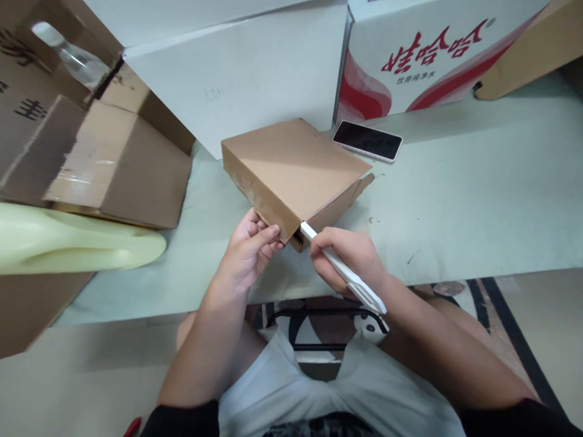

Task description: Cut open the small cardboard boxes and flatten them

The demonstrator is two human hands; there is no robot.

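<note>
A brown cardboard box (291,164) sits at an angle on the table, its near corner toward me. My left hand (252,246) grips the box's lower left edge close to that corner, thumb on the outside and fingers curled beneath. In my right hand (344,258) is a slim white utility knife (337,261), held like a pen. Its front end meets the near corner, where a dark gap shows between the cardboard panels. Whether the blade is out cannot be seen.
Behind the box stand a white carton (246,73) and a red-and-white printed carton (423,67). A phone (368,141) lies beside the box on the pale green tabletop (478,200). Leftward are an open cardboard box (146,164), a plastic bottle (77,60) and a pale yellow object (82,240).
</note>
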